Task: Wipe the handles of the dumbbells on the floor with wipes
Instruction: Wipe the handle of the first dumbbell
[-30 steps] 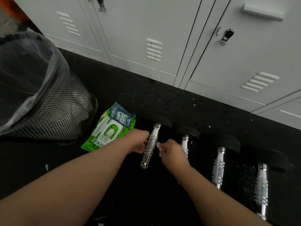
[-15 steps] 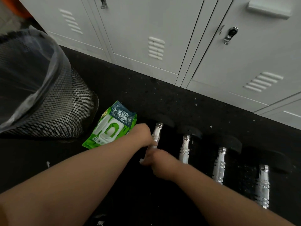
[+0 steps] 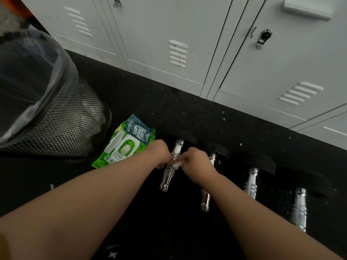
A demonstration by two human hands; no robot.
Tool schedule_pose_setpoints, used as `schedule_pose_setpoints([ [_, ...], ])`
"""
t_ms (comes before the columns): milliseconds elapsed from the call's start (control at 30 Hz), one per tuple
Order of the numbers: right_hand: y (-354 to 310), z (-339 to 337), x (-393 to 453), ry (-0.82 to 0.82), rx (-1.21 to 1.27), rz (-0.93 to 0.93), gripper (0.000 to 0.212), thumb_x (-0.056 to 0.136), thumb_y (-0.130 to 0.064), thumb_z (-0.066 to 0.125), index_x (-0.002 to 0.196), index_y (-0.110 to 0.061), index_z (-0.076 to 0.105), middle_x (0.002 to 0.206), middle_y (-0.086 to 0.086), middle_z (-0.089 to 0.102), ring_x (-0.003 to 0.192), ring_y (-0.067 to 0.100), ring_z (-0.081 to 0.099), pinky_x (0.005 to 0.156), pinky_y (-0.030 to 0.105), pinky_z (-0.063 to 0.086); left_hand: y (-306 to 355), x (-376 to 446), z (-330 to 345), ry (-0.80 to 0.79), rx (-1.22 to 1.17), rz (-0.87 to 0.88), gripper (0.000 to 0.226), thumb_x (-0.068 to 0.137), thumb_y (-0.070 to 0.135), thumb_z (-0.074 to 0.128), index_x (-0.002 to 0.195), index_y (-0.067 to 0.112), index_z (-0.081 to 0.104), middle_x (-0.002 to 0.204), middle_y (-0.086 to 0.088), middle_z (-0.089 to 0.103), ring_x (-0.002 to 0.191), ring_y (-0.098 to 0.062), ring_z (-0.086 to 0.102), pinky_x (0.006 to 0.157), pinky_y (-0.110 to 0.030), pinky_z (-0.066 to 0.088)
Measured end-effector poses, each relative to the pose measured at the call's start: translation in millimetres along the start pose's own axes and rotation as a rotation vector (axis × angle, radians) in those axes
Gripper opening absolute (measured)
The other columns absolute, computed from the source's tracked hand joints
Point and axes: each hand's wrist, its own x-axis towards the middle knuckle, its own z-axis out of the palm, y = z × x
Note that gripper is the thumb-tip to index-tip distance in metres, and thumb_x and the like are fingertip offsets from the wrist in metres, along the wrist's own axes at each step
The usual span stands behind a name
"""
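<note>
Several black dumbbells with chrome handles lie in a row on the dark floor. My left hand (image 3: 161, 154) grips the leftmost dumbbell's chrome handle (image 3: 170, 175) from the left side. My right hand (image 3: 195, 162) pinches a small white wipe (image 3: 177, 164) against the middle of that same handle. The second handle (image 3: 205, 200) is partly hidden under my right wrist. A third handle (image 3: 251, 182) and a fourth handle (image 3: 299, 209) lie untouched further right.
A green pack of wipes (image 3: 124, 142) lies on the floor left of the dumbbells. A black mesh bin (image 3: 56, 117) with a clear liner stands at the left. Grey lockers (image 3: 187, 44) line the back. Small white scraps (image 3: 112, 254) dot the floor.
My right hand has slid the wipe up from the near end of the leftmost handle to its middle. My left hand stays on the handle.
</note>
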Motion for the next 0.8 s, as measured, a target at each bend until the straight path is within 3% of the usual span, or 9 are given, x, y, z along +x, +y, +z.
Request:
schedule_pose_setpoints([
  [67, -2.7, 10.7, -5.5, 0.061, 0.035, 0.079, 0.03, 0.084, -0.006, 0.055, 0.107, -0.015, 0.071, 0.102, 0.013, 0.057, 0.092, 0.031, 0.06, 0.076, 0.03, 0.048, -1.5, -1.2, -0.8, 0.006, -0.083, 0.006, 0.025, 0.081, 0.031, 0.072, 0.075, 0.008, 0.063, 0.065, -0.004, 0.062, 0.053, -0.014, 0.059, 0.058, -0.023, 0.053],
  [133, -5.6, 31.6, -22.6, 0.003, 0.043, 0.065, 0.029, 0.085, -0.009, 0.054, 0.106, -0.018, 0.071, 0.099, 0.011, 0.058, 0.091, 0.031, 0.061, 0.069, 0.024, 0.04, -6.3, 1.4, -0.4, 0.019, -0.097, 0.005, 0.033, 0.08, 0.036, 0.073, 0.065, 0.011, 0.058, 0.061, -0.002, 0.061, 0.049, -0.012, 0.057, 0.051, -0.02, 0.049],
  [233, -12.5, 46.3, -51.8, -0.088, 0.098, -0.024, 0.025, 0.088, -0.015, 0.055, 0.105, -0.02, 0.072, 0.095, 0.007, 0.057, 0.091, 0.028, 0.061, 0.072, 0.024, 0.04, -11.6, 3.8, 3.9, 0.008, -0.2, 0.003, 0.028, 0.08, 0.029, 0.075, 0.071, 0.007, 0.061, 0.073, -0.011, 0.068, 0.066, -0.022, 0.067, 0.066, -0.031, 0.059],
  [300, -9.4, 35.7, -46.7, 0.057, 0.143, 0.113, 0.025, 0.087, -0.013, 0.055, 0.107, -0.018, 0.071, 0.097, 0.007, 0.059, 0.093, 0.027, 0.061, 0.077, 0.025, 0.044, -13.6, 0.8, 4.7, 0.029, -0.235, 0.023, 0.03, 0.077, 0.029, 0.077, 0.084, 0.001, 0.068, 0.084, -0.017, 0.072, 0.081, -0.028, 0.072, 0.078, -0.038, 0.06],
  [367, -6.8, 18.9, -28.2, 0.252, 0.169, 0.225, 0.03, 0.087, -0.009, 0.054, 0.112, -0.016, 0.068, 0.103, 0.009, 0.06, 0.095, 0.027, 0.06, 0.081, 0.027, 0.045, -15.3, -1.5, 5.9, 0.066, -0.243, 0.046, 0.036, 0.075, 0.031, 0.078, 0.09, -0.001, 0.071, 0.087, -0.018, 0.073, 0.084, -0.028, 0.073, 0.078, -0.039, 0.06],
  [467, -14.1, 4.1, 0.6, 0.254, 0.155, 0.162, 0.034, 0.091, -0.009, 0.051, 0.123, -0.014, 0.061, 0.105, 0.01, 0.056, 0.096, 0.026, 0.058, 0.082, 0.027, 0.044, -13.9, -6.3, 7.3, 0.08, -0.218, 0.064, 0.03, 0.075, 0.031, 0.075, 0.082, 0.002, 0.072, 0.078, -0.014, 0.073, 0.078, -0.027, 0.073, 0.076, -0.038, 0.06],
  [533, -21.7, 7.2, 7.6, 0.187, 0.129, 0.082, 0.025, 0.091, -0.01, 0.054, 0.112, -0.01, 0.066, 0.101, 0.012, 0.054, 0.095, 0.028, 0.057, 0.081, 0.028, 0.044, -12.2, -8.6, 7.7, 0.103, -0.15, 0.075, 0.027, 0.076, 0.034, 0.072, 0.075, 0.007, 0.069, 0.072, -0.01, 0.07, 0.073, -0.025, 0.072, 0.075, -0.035, 0.06],
  [600, -23.8, 18.0, 0.5, 0.146, 0.168, 0.048, 0.015, 0.09, -0.009, 0.056, 0.089, -0.017, 0.069, 0.094, 0.011, 0.053, 0.095, 0.031, 0.056, 0.08, 0.032, 0.044, -11.2, -11.0, 6.6, 0.128, -0.125, 0.086, 0.027, 0.077, 0.033, 0.07, 0.082, 0.007, 0.07, 0.074, -0.008, 0.07, 0.076, -0.025, 0.072, 0.074, -0.032, 0.06],
  [800, -16.1, 29.1, -15.3, 0.187, 0.174, 0.024, 0.022, 0.091, -0.009, 0.057, 0.103, 0.006, 0.067, 0.071, -0.004, 0.043, 0.066, 0.001, 0.052, 0.06, 0.011, 0.036, -14.6, -16.1, 9.4, 0.136, 0.062, 0.121, 0.035, 0.071, 0.039, 0.074, 0.086, 0.007, 0.071, 0.077, -0.01, 0.065, 0.084, -0.026, 0.068, 0.067, -0.028, 0.049],
])
